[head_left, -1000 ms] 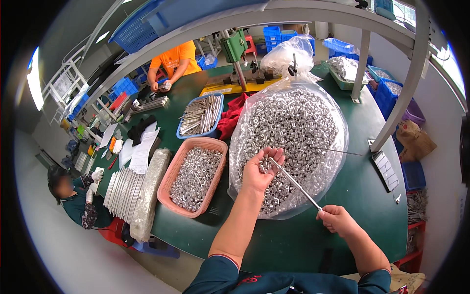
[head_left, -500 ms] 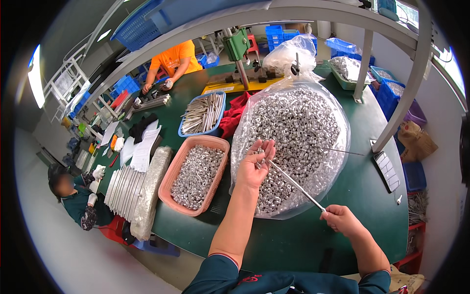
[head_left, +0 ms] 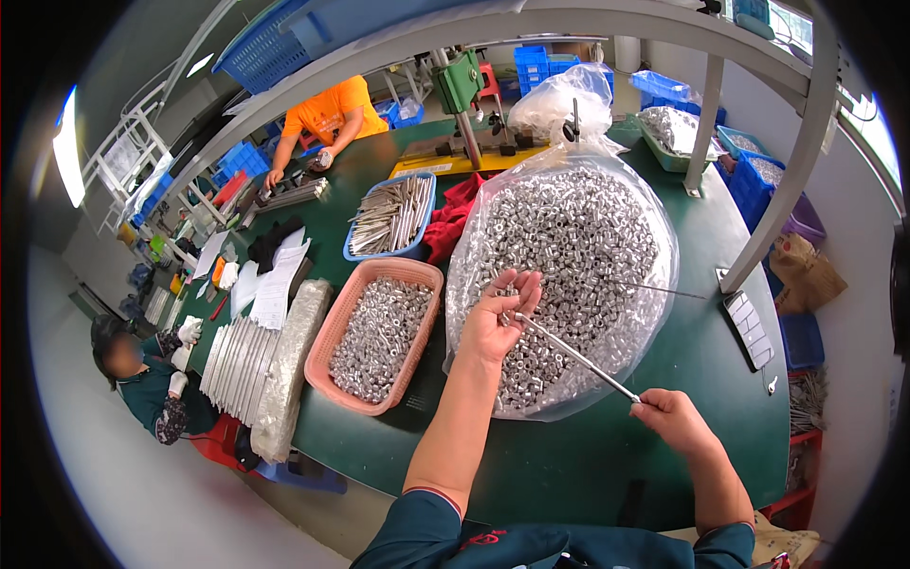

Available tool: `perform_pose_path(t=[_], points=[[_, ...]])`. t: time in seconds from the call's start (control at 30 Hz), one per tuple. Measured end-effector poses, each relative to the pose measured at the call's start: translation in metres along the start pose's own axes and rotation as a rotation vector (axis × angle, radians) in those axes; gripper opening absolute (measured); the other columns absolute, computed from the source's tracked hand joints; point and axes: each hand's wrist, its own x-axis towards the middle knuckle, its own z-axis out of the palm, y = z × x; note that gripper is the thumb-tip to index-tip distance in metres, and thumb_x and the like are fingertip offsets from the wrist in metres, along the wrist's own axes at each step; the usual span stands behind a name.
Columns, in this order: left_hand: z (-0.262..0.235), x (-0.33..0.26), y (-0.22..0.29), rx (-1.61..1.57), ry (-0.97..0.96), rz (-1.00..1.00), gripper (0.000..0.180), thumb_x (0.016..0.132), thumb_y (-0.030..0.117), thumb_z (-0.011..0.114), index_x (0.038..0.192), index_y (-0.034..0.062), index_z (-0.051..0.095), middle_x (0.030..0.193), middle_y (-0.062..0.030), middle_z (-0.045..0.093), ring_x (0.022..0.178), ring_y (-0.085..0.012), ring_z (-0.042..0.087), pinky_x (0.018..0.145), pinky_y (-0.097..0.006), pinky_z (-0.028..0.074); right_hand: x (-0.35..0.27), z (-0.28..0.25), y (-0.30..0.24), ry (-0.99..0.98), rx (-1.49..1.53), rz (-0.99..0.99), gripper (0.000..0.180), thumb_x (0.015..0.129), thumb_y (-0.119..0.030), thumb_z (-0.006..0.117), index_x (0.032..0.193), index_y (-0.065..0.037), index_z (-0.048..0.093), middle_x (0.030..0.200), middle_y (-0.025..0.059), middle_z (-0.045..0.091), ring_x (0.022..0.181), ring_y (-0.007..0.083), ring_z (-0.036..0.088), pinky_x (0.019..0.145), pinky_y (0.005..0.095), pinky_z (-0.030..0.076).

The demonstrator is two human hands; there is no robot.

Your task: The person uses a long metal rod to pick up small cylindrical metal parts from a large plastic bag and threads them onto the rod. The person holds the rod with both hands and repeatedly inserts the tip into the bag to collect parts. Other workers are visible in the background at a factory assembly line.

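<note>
My right hand (head_left: 673, 419) is closed round the near right end of a thin metal rod (head_left: 580, 357). The rod slants up to the left, over a clear plastic bag (head_left: 664, 223) spread open with a heap of small metal sleeves (head_left: 569, 228). At the rod's far end, my left hand (head_left: 499, 318) is turned palm up above the heap. Its fingers are curled, and a few small metal sleeves seem to lie in them, partly hidden. The rod's tip is beside the left thumb. A second thin rod (head_left: 664, 290) lies across the bag's right side.
Left of the bag stand a pink basket (head_left: 324, 365) of small metal parts and a blue basket (head_left: 428, 213) of metal rods. A metal frame post (head_left: 782, 190) rises at the right, beside a white segmented case (head_left: 749, 332). Two other people work across and left.
My right hand has moved slightly right and away from me with the rod. The left hand has shifted a little, its fingers still curled near the rod's tip.
</note>
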Motion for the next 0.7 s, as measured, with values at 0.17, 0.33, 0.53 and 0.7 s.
perform_pose_path(t=[0.17,0.33,0.53,0.7], points=[[-0.009,0.006,-0.002,0.035,-0.020,-0.006,0.038,0.076,-0.023,0.045,0.107,-0.0049,0.055,0.115,-0.0239,0.056,0.117,-0.0390,0.054,0.100,-0.049,0.049,-0.002,-0.004,-0.003,0.017,-0.106,-0.036,0.021,0.089,-0.019,0.062,0.090,0.002,0.063,0.064,0.0011,0.050,0.061,0.0080,0.043,0.056,0.0272,0.039],[-0.013,0.007,-0.012,0.016,-0.081,-0.037,0.034,0.078,-0.021,0.047,0.106,-0.0044,0.056,0.115,-0.0226,0.057,0.116,-0.0376,0.055,0.100,-0.048,0.049,0.003,-0.001,0.006,-0.042,-0.016,-0.012,0.021,0.090,-0.020,0.061,0.090,0.001,0.064,0.066,-0.0017,0.052,0.061,0.0065,0.043,0.054,0.0251,0.037],[0.003,-0.001,-0.017,-0.024,0.011,-0.044,0.013,0.088,-0.006,0.055,0.100,-0.0024,0.057,0.110,-0.0226,0.059,0.113,-0.0372,0.057,0.100,-0.049,0.049,0.006,0.001,0.006,-0.192,0.340,0.151,0.022,0.094,-0.021,0.057,0.094,0.000,0.063,0.062,-0.0054,0.044,0.053,0.0031,0.036,0.047,0.0203,0.029],[-0.007,0.005,-0.022,-0.173,-0.078,-0.142,0.013,0.089,0.010,0.061,0.090,-0.0032,0.059,0.110,-0.0236,0.059,0.113,-0.0383,0.056,0.101,-0.052,0.047,0.011,0.010,0.014,-0.253,0.526,0.167,0.022,0.096,-0.021,0.055,0.094,0.000,0.060,0.060,-0.0062,0.039,0.049,0.0026,0.030,0.043,0.0204,0.023]])
